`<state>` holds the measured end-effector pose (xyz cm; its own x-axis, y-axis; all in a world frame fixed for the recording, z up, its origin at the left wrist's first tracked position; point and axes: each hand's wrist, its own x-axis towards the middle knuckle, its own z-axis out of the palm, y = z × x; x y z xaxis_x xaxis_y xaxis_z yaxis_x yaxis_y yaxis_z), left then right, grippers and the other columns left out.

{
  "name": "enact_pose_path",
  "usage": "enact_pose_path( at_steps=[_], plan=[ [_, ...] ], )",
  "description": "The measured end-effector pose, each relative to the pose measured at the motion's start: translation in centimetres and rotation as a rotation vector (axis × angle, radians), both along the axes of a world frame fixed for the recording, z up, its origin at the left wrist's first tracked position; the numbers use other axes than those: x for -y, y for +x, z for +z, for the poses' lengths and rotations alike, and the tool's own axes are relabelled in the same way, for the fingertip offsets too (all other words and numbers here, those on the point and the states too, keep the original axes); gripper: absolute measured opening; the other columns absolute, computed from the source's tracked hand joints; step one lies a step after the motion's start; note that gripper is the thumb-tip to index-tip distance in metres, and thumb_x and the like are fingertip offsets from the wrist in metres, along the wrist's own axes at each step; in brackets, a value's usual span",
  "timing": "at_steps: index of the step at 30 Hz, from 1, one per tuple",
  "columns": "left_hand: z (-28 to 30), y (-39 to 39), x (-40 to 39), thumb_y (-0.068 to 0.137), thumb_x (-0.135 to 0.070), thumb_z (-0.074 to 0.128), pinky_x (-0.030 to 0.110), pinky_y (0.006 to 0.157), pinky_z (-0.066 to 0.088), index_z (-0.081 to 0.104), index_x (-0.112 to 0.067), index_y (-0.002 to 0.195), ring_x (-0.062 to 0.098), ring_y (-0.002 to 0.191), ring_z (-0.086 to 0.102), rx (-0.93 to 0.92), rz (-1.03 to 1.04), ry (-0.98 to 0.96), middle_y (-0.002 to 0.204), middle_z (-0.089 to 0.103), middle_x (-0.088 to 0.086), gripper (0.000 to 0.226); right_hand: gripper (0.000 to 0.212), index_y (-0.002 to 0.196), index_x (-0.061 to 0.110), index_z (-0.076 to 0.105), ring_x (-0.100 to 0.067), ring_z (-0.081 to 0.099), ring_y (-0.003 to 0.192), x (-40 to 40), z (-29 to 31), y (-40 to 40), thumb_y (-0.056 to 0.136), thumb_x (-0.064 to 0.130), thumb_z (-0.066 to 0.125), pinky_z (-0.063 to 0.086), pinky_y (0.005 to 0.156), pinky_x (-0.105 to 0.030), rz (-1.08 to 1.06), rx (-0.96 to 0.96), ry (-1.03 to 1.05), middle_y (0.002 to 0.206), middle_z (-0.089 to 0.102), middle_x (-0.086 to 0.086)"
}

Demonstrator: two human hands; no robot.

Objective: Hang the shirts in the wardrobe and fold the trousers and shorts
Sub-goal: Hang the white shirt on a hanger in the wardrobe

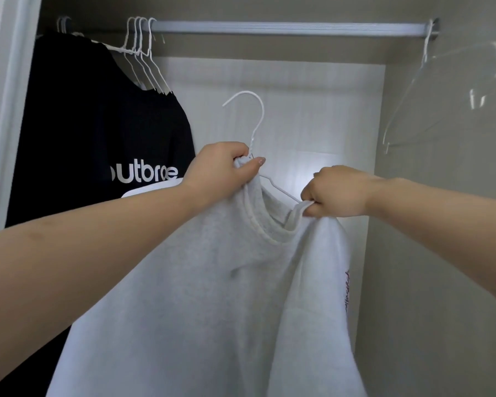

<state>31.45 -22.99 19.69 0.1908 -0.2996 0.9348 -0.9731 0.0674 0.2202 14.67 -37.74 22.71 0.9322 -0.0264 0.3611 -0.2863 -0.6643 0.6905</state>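
Hanging from both hands in front of the open wardrobe, the white shirt (212, 296) has a white wire hanger (248, 118) inside its collar, the hook below the rail (269, 27). The left hand (218, 167) pinches collar and hanger neck together; the right hand (335, 193) is curled tight on the other shoulder. A black shirt (98, 124) hangs at the left, and an empty clear hanger (430, 90) at the right.

Centre frame: shirt (212, 296) on hanger (252, 133), below rail (284, 27); hung shirts (98, 133) upper left; empty hanger (441, 96) upper right.
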Motion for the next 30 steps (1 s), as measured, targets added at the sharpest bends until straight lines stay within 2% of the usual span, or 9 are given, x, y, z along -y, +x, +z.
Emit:
enact_pose_path(
  at_steps=[3,7,11,14,17,19,22,27,30],
  plan=[
    [-0.3,0.1,-0.1,0.089,-0.037,0.062,0.031,0.054,0.027,0.034,-0.015,0.057,0.013,0.052,0.033,0.016,0.029,0.028,0.052,0.033,-0.003,0.048,0.042,0.055,0.016,0.031,-0.018,0.035,0.054,-0.3,-0.7,0.0,0.089,0.033,0.052,0.024,0.049,-0.029,0.068,0.065,0.109,0.051,0.037,-0.001],
    [-0.7,1.5,-1.5,0.086,-0.046,0.063,0.031,0.065,0.045,0.065,-0.018,0.075,0.012,0.068,0.055,-0.020,0.060,0.088,0.069,0.061,-0.005,0.031,0.042,0.056,0.018,0.035,-0.015,0.038,0.053,0.4,-0.9,-1.1,0.090,0.036,0.053,0.026,0.050,-0.026,0.053,0.102,0.106,0.052,0.041,0.002],
    [-1.8,4.8,-4.5,0.081,-0.057,0.063,0.033,0.060,0.042,0.066,-0.024,0.072,0.011,0.063,0.053,-0.107,0.160,0.112,0.068,0.061,-0.005,0.034,0.046,0.061,0.016,0.037,-0.016,0.043,0.058,1.1,-0.5,-2.7,0.094,0.047,0.045,0.032,0.052,-0.027,-0.038,0.124,0.082,0.056,0.044,0.001],
    [-2.6,6.0,-6.0,0.078,-0.059,0.065,0.029,0.055,0.037,0.064,-0.024,0.068,0.012,0.058,0.050,-0.188,0.221,0.066,0.062,0.058,-0.004,0.037,0.053,0.059,0.015,0.030,-0.024,0.058,0.084,2.1,-0.9,-3.1,0.094,0.054,0.039,0.045,0.081,-0.034,0.017,0.130,0.075,0.053,0.042,0.000],
    [-2.9,6.2,-6.1,0.077,-0.062,0.065,0.028,0.053,0.035,0.063,-0.018,0.070,0.011,0.056,0.048,-0.240,0.256,0.018,0.064,0.058,-0.003,0.044,0.063,0.062,0.016,0.039,-0.020,0.058,0.081,2.8,-0.9,-3.4,0.086,0.071,0.019,0.024,0.113,-0.029,0.020,0.048,-0.040,0.066,0.054,0.002],
    [-3.1,6.3,-6.0,0.077,-0.063,0.064,0.028,0.054,0.034,0.061,-0.015,0.071,0.011,0.058,0.047,-0.256,0.267,-0.013,0.064,0.057,-0.004,0.049,0.067,0.070,0.017,0.052,-0.018,0.057,0.080,3.0,-0.6,-3.8,0.078,0.076,0.023,0.033,0.106,-0.029,-0.005,0.039,-0.043,0.085,0.055,0.005],
    [-2.8,6.4,-5.9,0.077,-0.063,0.063,0.029,0.055,0.034,0.056,-0.012,0.070,0.013,0.058,0.045,-0.282,0.270,-0.075,0.064,0.053,-0.004,0.052,0.036,0.089,0.021,0.053,-0.015,0.057,0.078,2.7,-0.7,-4.3,0.080,0.055,0.062,0.048,0.078,-0.032,0.073,0.180,0.217,0.109,0.050,0.006],
    [-1.9,6.6,-5.3,0.077,-0.057,0.068,0.029,0.060,0.040,0.053,-0.018,0.072,0.012,0.067,0.050,-0.366,0.206,-0.122,0.071,0.054,-0.008,0.042,0.038,0.109,0.039,0.045,-0.004,0.058,0.075,0.5,-1.5,-3.3,0.082,0.029,0.071,0.046,0.070,-0.023,0.125,0.400,0.735,0.093,0.059,0.014],
    [-1.4,6.9,-4.6,0.077,-0.059,0.066,0.043,0.088,0.047,0.055,-0.025,0.075,0.016,0.085,0.057,-0.380,0.233,-0.111,0.079,0.059,-0.011,0.035,0.019,0.103,0.031,0.063,-0.019,0.064,0.078,0.0,-1.4,-2.9,0.086,0.024,0.068,0.048,0.066,-0.029,0.156,0.261,1.016,0.095,0.071,-0.002]
  ],
)
